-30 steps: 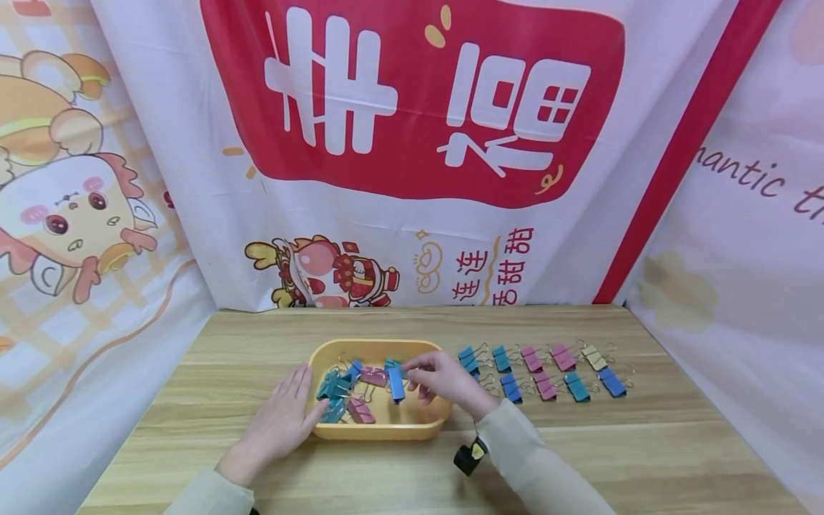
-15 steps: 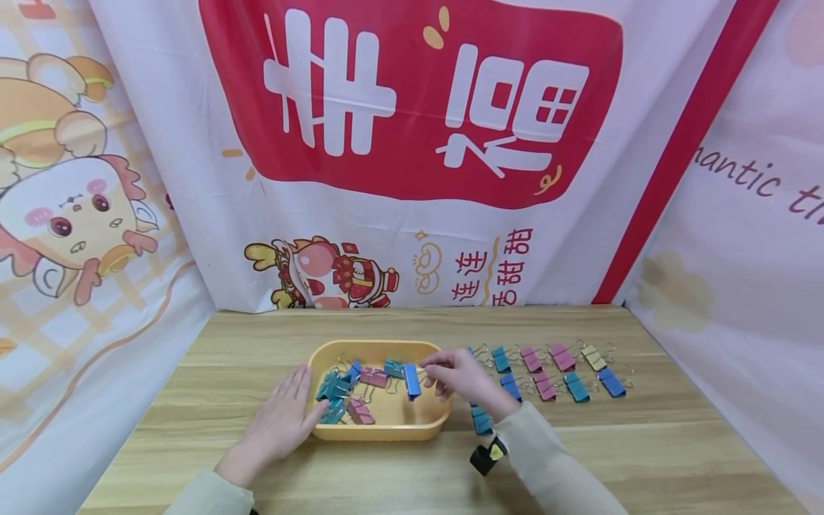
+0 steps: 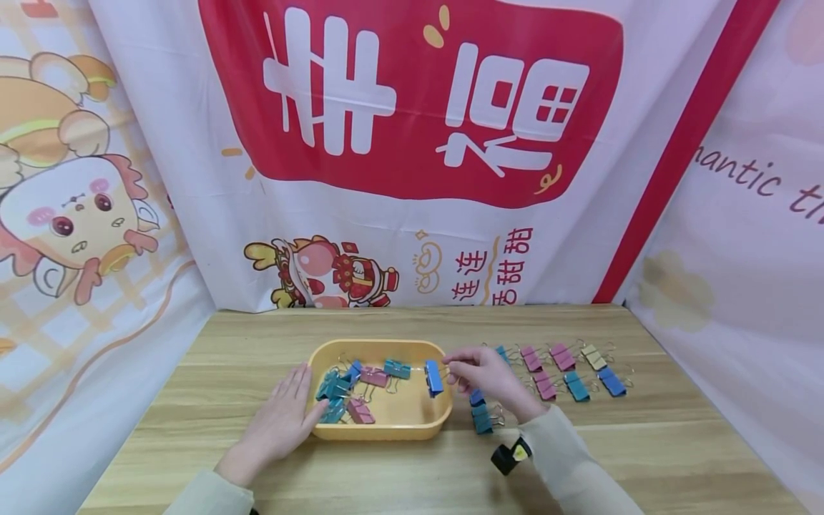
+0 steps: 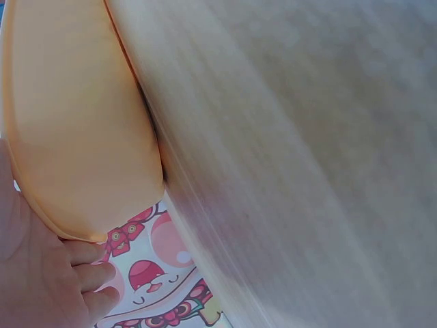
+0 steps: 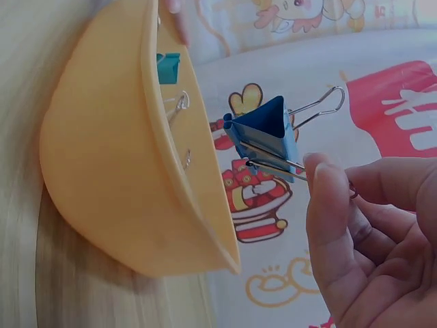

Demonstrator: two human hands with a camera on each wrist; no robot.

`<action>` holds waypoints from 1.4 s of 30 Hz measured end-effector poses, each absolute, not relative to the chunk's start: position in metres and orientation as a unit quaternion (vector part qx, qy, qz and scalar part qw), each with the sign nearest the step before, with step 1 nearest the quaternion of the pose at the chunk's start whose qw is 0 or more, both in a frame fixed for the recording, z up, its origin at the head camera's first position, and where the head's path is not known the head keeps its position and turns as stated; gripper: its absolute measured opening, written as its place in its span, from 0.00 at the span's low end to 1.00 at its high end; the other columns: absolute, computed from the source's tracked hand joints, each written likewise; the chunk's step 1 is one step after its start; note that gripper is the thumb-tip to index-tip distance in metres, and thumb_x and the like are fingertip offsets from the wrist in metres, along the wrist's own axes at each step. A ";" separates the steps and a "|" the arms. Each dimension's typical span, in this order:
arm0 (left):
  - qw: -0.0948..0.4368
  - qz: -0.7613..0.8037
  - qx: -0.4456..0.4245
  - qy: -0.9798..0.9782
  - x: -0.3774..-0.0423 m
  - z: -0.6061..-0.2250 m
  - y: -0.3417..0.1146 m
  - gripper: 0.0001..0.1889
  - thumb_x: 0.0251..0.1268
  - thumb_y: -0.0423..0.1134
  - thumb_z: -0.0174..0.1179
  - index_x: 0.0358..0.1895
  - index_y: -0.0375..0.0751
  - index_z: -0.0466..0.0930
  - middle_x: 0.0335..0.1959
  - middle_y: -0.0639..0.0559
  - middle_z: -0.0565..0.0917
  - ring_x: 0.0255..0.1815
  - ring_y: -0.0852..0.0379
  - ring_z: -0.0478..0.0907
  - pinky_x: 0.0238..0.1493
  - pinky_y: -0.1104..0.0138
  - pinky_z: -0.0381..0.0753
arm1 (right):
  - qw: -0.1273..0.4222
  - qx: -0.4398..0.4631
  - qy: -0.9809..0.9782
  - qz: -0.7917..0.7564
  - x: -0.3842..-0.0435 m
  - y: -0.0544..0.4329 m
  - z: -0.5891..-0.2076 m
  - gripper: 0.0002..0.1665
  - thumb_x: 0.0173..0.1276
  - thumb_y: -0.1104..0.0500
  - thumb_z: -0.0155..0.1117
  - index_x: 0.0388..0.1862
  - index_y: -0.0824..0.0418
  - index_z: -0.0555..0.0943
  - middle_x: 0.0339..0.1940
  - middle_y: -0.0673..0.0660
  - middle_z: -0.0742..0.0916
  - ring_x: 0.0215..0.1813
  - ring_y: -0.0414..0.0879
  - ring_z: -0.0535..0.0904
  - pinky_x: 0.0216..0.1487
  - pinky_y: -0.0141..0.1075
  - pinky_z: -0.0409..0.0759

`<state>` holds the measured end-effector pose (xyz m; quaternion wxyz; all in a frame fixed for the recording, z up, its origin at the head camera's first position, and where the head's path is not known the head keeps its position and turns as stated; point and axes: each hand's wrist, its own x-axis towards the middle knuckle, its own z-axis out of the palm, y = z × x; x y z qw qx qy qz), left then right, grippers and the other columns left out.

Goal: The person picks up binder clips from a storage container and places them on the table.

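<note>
My right hand (image 3: pixel 488 378) pinches a blue binder clip (image 3: pixel 433 379) by one wire handle, between thumb and fingertips. The clip hangs over the right end of a yellow plastic tray (image 3: pixel 412 432); in the right wrist view the blue clip (image 5: pixel 270 133) has its other wire handle sticking out free. Inside the tray lie several more binder clips, among them a teal clip (image 3: pixel 397 369), a pink clip (image 3: pixel 374 377) and another pink clip (image 3: pixel 360 411). My left hand (image 3: pixel 283 415) rests with straight fingers against the tray's left end.
Right of the tray, binder clips lie in rows on the wooden table (image 3: pixel 257 343), including a cream clip (image 3: pixel 593 355), a blue clip (image 3: pixel 611 383) and a teal clip (image 3: pixel 481 419) nearest me. My right hand hides some. A printed cloth (image 3: pixel 438 214) hangs behind the table.
My right hand has carried the blue clip rightward, from the middle of the tray to above its right end. The left hand has stayed in place.
</note>
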<state>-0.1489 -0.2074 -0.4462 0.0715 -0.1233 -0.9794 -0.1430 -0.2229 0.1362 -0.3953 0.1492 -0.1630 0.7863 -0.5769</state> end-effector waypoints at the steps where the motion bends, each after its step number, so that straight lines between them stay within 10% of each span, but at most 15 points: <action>1: 0.071 -0.143 -0.123 -0.979 -0.149 -0.446 -0.207 0.36 0.71 0.52 0.42 0.66 0.20 0.50 0.69 0.30 0.50 0.68 0.35 0.47 0.66 0.47 0.50 | 0.148 -0.166 0.783 -0.580 -0.223 0.139 -0.396 0.15 0.67 0.63 0.56 0.48 0.73 0.78 0.28 0.63 0.84 0.23 0.43 0.76 0.27 0.39 0.81; 42: 0.066 -0.142 -0.119 -0.980 -0.147 -0.445 -0.206 0.36 0.71 0.52 0.41 0.67 0.21 0.49 0.68 0.29 0.50 0.68 0.34 0.47 0.66 0.47 0.50 | 0.149 -0.076 0.775 -0.609 -0.208 0.259 -0.440 0.21 0.70 0.63 0.51 0.53 0.80 0.69 0.29 0.64 0.81 0.25 0.43 0.76 0.26 0.35 0.80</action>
